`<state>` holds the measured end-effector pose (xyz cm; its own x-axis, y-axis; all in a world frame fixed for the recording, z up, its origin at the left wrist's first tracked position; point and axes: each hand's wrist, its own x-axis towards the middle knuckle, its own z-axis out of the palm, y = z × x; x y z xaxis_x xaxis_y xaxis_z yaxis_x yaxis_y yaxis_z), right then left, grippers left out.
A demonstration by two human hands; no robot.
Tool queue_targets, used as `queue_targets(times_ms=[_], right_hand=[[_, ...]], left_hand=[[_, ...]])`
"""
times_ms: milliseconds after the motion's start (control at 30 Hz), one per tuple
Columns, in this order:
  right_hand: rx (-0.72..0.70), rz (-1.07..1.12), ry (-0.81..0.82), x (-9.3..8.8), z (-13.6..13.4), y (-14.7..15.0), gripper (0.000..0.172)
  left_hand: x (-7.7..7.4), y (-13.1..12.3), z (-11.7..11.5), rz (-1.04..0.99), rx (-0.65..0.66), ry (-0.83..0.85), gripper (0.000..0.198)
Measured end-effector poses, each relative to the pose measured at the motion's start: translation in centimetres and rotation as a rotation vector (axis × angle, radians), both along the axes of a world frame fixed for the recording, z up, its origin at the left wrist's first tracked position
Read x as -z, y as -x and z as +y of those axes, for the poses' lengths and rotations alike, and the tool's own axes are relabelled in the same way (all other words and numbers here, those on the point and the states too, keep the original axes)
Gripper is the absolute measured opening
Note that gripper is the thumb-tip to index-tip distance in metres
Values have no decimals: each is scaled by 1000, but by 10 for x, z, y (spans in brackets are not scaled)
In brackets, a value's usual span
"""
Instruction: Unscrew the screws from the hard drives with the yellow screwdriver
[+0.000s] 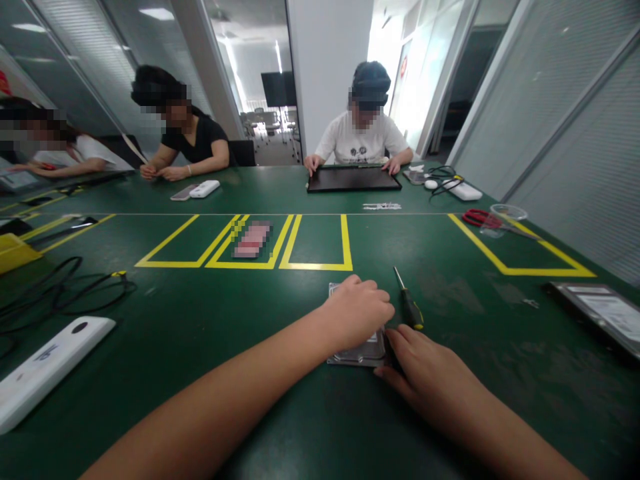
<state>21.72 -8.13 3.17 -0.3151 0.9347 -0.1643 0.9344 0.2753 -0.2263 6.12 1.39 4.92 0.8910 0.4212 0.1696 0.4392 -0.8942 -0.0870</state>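
My left hand lies curled over a flat silver metal device, probably a hard drive, on the green table, its fingers closed down on the top. At the device's right front corner my right hand touches its edge with thumb and fingers pinched; what they grip, if anything, is hidden. A screwdriver with a black and yellow handle lies just behind my right hand, tip pointing away from me.
Yellow tape boxes mark the table middle. A white device and black cables lie left; a second drive right. Red scissors and a clear dish sit far right. Three people work across the table, one at a dark panel.
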Motion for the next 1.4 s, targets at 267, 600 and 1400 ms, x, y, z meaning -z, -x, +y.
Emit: queue_targets(times_ms=[267,600,1400], right_hand=[[-12,4,-39,3,0,-1,26],[-19,-9,-37,1,0,-1,23],[-34,-1,-80,2,-4,-4,22]], left_hand=[[2,-2,-3,-37,-74,34,12],[-9,-7,-4,20,-189,128,17],[-10,-6,3,-74,-353,398,10]])
